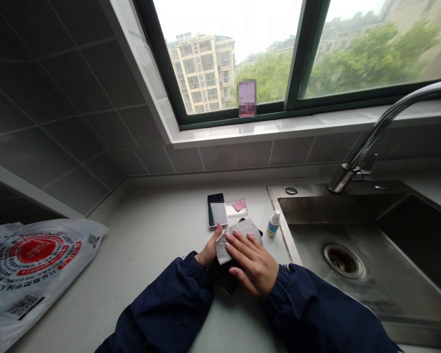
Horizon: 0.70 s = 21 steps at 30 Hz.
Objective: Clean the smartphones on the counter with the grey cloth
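Note:
A light grey cloth (247, 227) is draped over a dark, flat, rectangular thing (230, 283), whose black corners show at its edges; I cannot tell its exact kind. My right hand (255, 264) lies on the cloth with its fingers stretched out flat. At the left edge, my left hand (208, 252) holds the dark thing, thumb raised beside the cloth and fingers mostly hidden. Just beyond lies a smartphone (217, 211), screen up. Next to it is a clear phone case (233, 211) with a pink slip (239, 205) on it. A small white-capped bottle (274, 224) stands to the right.
On the right is a steel sink (284, 235) with a drain (343, 261) and a chrome faucet (367, 137). A printed white plastic bag (59, 299) lies at the left on the pale counter (143, 220). A tiled wall and a window sill (220, 137) bound the back.

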Motion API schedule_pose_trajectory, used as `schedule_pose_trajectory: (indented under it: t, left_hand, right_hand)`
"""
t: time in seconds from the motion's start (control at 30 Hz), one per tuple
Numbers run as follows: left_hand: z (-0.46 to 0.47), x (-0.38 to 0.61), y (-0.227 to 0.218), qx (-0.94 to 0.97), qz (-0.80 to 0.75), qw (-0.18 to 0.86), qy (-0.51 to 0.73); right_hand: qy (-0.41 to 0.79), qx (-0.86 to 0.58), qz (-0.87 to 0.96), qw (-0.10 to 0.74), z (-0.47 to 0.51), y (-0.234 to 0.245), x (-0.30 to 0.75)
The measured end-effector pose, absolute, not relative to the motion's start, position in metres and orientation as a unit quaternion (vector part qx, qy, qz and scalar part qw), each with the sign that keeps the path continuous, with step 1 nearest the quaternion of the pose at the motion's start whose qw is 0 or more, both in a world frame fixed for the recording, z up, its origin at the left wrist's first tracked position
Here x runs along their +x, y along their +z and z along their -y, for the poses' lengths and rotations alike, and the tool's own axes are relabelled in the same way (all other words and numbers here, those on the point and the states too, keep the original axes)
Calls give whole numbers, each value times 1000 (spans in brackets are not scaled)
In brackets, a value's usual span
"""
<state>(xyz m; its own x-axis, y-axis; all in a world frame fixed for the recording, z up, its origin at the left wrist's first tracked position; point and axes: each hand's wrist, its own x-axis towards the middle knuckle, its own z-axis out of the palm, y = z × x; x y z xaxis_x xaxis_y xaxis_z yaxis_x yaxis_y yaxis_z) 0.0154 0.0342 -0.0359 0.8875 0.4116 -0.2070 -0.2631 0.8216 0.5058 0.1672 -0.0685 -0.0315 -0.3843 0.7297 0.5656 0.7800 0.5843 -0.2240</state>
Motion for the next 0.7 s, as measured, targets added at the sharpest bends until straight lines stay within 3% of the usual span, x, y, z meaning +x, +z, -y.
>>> schedule_pose_trajectory:
  t: [0.27,0.7]
  left_hand:
    - [-28,20,-29,268,-130,938,178]
    - [-34,15,-26,280,-215,919,175]
  right_hand:
    - [-61,-497,811,304,65,-35,174]
    - [-7,-375,876,305,74,-30,162]
